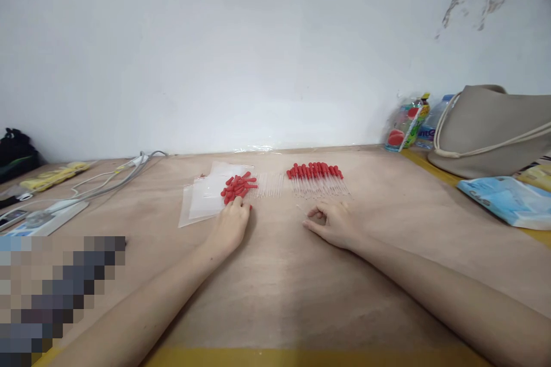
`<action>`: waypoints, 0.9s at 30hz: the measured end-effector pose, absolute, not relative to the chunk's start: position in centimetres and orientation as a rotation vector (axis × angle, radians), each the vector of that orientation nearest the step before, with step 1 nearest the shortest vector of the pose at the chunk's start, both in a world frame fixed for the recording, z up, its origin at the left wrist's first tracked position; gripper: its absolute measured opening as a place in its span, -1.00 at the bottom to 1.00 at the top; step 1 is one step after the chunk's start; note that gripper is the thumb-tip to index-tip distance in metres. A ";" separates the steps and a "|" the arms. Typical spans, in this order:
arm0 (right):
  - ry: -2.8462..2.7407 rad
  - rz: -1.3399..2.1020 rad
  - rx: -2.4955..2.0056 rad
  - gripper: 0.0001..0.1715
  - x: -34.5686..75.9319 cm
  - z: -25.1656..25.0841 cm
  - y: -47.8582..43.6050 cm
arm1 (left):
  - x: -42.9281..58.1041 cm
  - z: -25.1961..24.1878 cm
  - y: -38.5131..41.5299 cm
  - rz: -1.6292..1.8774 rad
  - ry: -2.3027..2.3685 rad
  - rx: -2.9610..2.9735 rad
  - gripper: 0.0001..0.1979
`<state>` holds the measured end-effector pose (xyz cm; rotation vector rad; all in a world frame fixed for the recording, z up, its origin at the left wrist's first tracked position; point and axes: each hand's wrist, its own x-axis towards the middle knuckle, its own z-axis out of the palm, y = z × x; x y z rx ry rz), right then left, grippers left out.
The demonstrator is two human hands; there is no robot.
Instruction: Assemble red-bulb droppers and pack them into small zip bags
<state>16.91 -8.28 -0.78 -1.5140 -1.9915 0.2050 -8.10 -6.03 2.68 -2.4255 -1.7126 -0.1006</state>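
My left hand (235,222) reaches to the near edge of a loose pile of red rubber bulbs (236,185). Its fingers are curled, and a red bulb tip shows at the thumb side, between the fingertips. My right hand (333,222) pinches a thin clear dropper tube (301,210) that points up and left. Beyond the hands, a row of bare clear tubes (269,184) lies on the table. To their right is a dense row of droppers (316,178), clear tubes with red bulbs at their far ends.
White sheets or flat bags (202,203) lie under and left of the pile. Cables and a power strip (60,215) are at the left. On the right are bottles (404,126), a grey bag (491,132) and a blue packet (508,200). A white wall stands behind.
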 end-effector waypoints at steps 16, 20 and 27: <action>-1.978 0.007 -1.138 -0.86 16.5 -1.1 -8.6 | -5.3 0.0 -6.3 -1.094 -1.365 -2.899 -0.78; -1.980 -0.065 -1.044 -0.78 16.3 -1.3 -8.6 | -4.9 0.1 -6.6 -1.090 -1.378 -2.988 -0.77; -2.096 -0.109 -1.002 -0.75 16.0 -1.1 -8.8 | -5.0 0.1 -6.4 -1.195 -1.361 -3.045 -0.77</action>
